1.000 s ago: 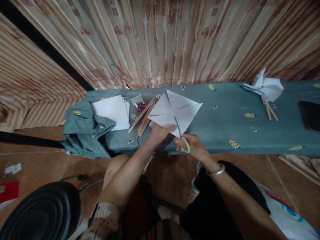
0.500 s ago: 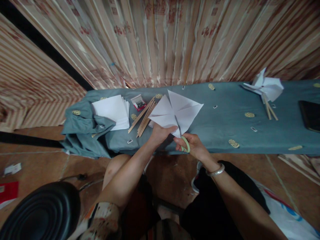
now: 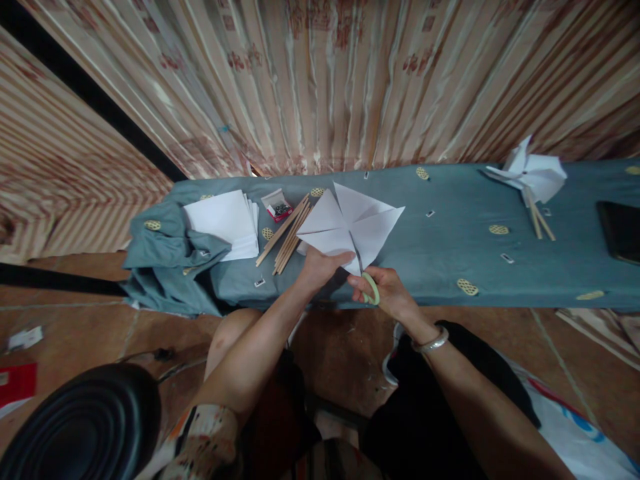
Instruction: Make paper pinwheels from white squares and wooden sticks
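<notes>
My left hand [image 3: 323,267] pinches the near edge of a white paper sheet [image 3: 373,220], which has slits running in from its corners toward the middle. My right hand [image 3: 385,287] is closed round the pale green handles of a pair of scissors [image 3: 371,288]. The scissor blades lie in the slit at the sheet's near corner, partly hidden by the paper. Left of the sheet rest several wooden sticks [image 3: 290,240]. Beyond them sits a small open red-and-white box [image 3: 277,205] with small dark pieces inside. A stack of white paper [image 3: 220,223] lies further left.
A green patterned cloth [image 3: 440,260] covers the long narrow table. On its right side lie a paper pinwheel [image 3: 540,177] with wooden sticks and a dark phone-like object [image 3: 620,230]. A curtain [image 3: 340,87] hangs behind. A round black stool [image 3: 83,427] stands at lower left.
The scissor blades have closed further along the slit in the sheet, and the paper's right corner has shifted slightly. Both hands stay in nearly the same place.
</notes>
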Tool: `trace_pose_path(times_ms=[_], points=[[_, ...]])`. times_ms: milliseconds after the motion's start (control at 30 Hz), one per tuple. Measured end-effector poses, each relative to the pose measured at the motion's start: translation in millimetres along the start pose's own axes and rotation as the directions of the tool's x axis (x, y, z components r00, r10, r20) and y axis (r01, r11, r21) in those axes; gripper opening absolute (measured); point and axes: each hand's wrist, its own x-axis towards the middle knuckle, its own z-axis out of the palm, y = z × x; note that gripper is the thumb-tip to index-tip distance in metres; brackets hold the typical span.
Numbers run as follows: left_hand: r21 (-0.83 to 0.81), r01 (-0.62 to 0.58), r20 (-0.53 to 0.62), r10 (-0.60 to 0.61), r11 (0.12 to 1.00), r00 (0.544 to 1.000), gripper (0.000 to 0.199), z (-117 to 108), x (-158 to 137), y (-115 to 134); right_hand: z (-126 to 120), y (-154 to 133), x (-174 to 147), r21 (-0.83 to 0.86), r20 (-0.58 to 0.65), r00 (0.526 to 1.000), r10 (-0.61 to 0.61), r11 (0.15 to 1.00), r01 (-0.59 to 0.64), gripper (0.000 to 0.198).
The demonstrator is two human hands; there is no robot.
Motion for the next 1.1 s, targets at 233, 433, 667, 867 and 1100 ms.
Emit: trace_pose_path(times_ms=[233,433,667,867,1100], points=[[-0.012,0.016,0.013,-0.016,1.0,1.0,0.029,-0.7,-2.2,1.6,-1.4,6.3,-1.4,0.073,0.06,0.998,0.008,0.997,-0.012,0.051],[-0.053,-0.046,-0.047,0.044,0.998,0.998,0.032,-2.3,1.1,5.1,-23.5,-0.6,-18.1,0.053,0.193,0.973,0.124,0.989,-0.137,0.055],[-0.105,-0.028,-0.048,0.023,0.994,0.999,0.043,5.8,3.5,-5.7,-86.0,13.6,-42.5,-0.027,0.012,0.98,0.198,0.98,-0.198,0.069],[-0.085,0.046,0.054,-0.041,0.995,0.998,0.041,21.8,2.1,-19.8,-129.7,16.1,-30.0,-0.721,-0.561,0.805,-0.193,0.592,-0.36,0.073],[-0.1,0.108,0.108,-0.097,0.989,0.989,0.041,27.4,-2.3,-23.7,-131.3,13.9,-4.3,-0.773,-0.588,0.767,-0.258,0.459,-0.439,0.065]])
